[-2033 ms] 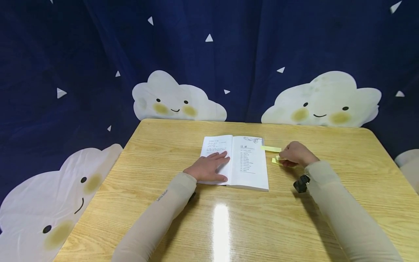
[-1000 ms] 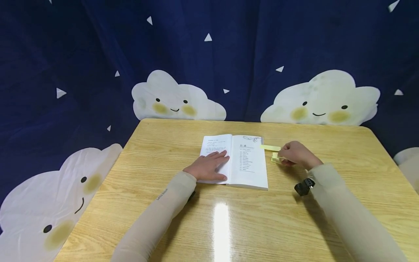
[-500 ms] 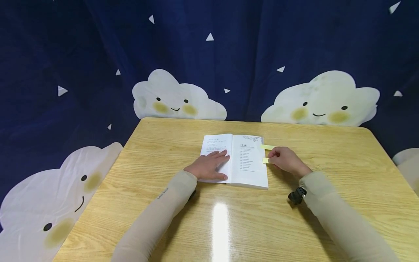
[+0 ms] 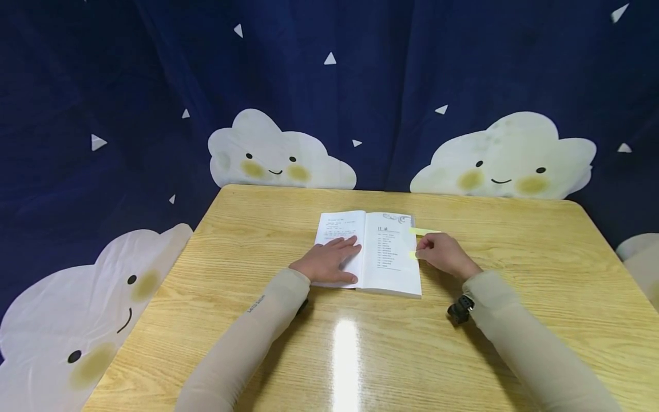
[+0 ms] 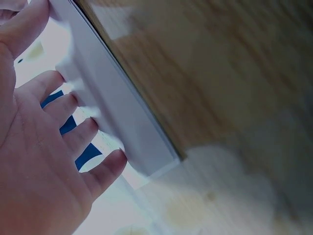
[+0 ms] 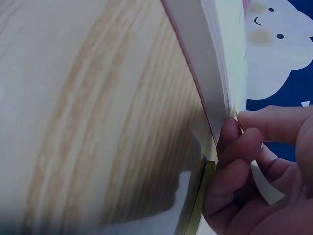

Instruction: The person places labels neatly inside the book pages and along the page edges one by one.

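An open book with printed pages lies on the table. My left hand rests on its left page with fingers spread; in the left wrist view, my left hand lies along the page edges. At the right page's outer edge, my right hand pinches a small yellow sticky note between thumb and fingertips. Above it, another yellow paper strip sticks out from the page edge. The right wrist view shows a curled pale strip by my right hand, its other end hidden.
A wooden table bears the book. Close by the right hand is a darker yellow, thick-edged piece, partly covered by the fingers. Behind the table hangs a dark blue curtain with smiling clouds.
My right hand has moved left from beside the book, bringing the small yellow sticky note onto the right page's edge. My left hand has stayed on the left page.
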### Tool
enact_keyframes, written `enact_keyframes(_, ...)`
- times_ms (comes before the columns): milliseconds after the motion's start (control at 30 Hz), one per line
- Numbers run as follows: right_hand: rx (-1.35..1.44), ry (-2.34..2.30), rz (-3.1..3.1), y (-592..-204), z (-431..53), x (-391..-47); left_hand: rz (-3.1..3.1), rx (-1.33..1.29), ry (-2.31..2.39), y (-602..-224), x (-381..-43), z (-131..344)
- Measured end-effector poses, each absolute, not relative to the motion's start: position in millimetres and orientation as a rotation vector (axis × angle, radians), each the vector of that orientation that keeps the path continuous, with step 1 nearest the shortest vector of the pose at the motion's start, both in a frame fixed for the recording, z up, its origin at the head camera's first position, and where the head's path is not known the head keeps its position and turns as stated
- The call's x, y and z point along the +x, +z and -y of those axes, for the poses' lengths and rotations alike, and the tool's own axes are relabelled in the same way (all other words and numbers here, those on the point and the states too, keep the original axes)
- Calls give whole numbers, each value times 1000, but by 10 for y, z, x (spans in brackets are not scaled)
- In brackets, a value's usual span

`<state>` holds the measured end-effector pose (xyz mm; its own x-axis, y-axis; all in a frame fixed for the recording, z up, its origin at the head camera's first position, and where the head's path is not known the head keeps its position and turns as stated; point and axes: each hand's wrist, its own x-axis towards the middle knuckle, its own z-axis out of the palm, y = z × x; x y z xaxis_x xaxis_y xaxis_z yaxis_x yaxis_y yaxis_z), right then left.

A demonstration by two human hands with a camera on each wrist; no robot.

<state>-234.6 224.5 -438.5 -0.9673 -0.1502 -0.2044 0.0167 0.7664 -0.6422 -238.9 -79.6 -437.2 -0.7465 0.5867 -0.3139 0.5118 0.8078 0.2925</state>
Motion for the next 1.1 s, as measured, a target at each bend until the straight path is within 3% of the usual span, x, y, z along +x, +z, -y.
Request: enact_keyframes(1100,-121,-826,-2854,-4406,-2158,-2326,-2597,832,243,-4383,-2414,789)
